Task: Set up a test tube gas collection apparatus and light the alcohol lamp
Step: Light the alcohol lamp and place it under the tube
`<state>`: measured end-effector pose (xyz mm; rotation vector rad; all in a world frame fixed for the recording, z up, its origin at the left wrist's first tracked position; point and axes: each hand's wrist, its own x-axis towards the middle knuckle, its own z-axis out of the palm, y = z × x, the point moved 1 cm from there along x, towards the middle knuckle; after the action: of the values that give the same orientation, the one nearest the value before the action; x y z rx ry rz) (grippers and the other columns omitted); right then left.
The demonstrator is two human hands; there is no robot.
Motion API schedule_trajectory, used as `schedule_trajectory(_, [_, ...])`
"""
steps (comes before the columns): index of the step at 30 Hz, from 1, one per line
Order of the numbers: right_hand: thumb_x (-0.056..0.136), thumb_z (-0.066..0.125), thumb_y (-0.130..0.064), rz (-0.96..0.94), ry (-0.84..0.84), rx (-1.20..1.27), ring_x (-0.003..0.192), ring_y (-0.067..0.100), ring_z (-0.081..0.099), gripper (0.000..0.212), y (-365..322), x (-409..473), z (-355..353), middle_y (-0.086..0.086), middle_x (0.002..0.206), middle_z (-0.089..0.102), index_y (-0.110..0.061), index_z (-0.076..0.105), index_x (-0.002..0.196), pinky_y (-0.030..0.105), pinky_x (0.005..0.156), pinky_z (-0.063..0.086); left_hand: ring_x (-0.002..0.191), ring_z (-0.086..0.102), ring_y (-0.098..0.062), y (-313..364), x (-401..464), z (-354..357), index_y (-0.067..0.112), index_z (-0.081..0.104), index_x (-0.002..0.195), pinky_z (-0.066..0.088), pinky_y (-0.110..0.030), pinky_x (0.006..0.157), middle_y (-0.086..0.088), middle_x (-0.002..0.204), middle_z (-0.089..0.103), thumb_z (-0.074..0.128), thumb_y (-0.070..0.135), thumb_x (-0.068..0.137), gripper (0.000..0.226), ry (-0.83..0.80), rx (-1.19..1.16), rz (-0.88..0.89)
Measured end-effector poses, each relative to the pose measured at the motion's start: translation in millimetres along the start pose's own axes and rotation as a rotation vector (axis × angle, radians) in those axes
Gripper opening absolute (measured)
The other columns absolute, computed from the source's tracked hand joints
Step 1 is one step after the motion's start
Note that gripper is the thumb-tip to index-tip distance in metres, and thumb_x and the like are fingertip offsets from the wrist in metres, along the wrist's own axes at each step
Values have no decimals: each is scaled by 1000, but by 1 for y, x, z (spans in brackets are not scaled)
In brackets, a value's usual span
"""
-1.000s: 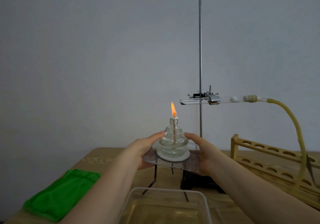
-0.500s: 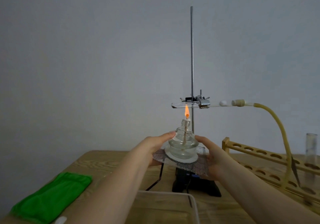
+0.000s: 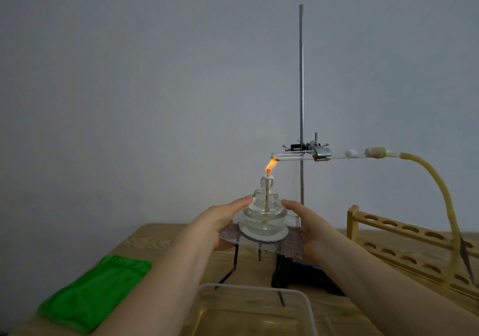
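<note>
1. Alcohol lamp [image 3: 266, 212]: one, lit, clear liquid inside, standing on one wire gauze [image 3: 282, 245] over a tripod, its flame [image 3: 270, 164] leaning toward the closed end of one horizontal test tube [image 3: 290, 157].
2. Green cloth [image 3: 90, 291]: one, far left on the table [image 3: 155, 239].
3. Left hand [image 3: 223, 221] and right hand [image 3: 308, 226]: straight fingers flank the lamp, holding the gauze edges.
4. Plastic tub [image 3: 305, 307]: one; contents unclear.
5. Retort stand [image 3: 301, 102]: one clamp [image 3: 320, 151] grips the tube.
6. Rubber hose [image 3: 440, 193]: one, curving down to the wooden rack [image 3: 404, 242].
</note>
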<state>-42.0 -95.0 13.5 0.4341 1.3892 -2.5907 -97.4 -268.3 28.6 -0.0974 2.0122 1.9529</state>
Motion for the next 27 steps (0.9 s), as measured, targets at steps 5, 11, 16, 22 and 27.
schedule_trajectory(5, [72,79,-25,16,-8,-6,73,39,71,54,7,13,12,28,92,71,5,59,113,48,56,59,95,67,-36,1,-12,-13,-7,61,99,51,-48,92,-23,97,69,79,39,69,57,-24,-47,-20])
schedule_trajectory(11, [73,78,-26,24,-3,-42,61,37,70,49,9,18,18,27,79,71,6,59,104,49,56,57,91,68,-35,0,-8,-21,-7,59,103,53,-47,88,-24,99,68,83,40,56,71,-21,-91,-34])
schedule_trajectory(16, [74,77,-25,24,-12,-53,61,37,70,47,9,20,18,27,79,71,7,60,103,48,58,57,76,67,-30,-2,-9,-20,-4,60,91,56,-40,77,-19,83,68,76,39,71,51,-27,-110,-39])
schedule_trajectory(22, [71,79,-26,12,4,-48,85,38,70,56,10,22,14,27,95,71,5,59,114,46,76,57,69,68,-29,-4,-8,-18,-4,60,93,58,-35,64,-16,68,71,76,40,70,52,-59,-117,-41])
schedule_trajectory(27, [71,80,-27,6,16,-55,78,38,71,56,10,21,10,27,92,71,5,59,112,46,73,58,75,68,-30,-7,-3,-15,-5,61,96,57,-38,73,-19,78,71,78,39,67,55,-77,-116,-36])
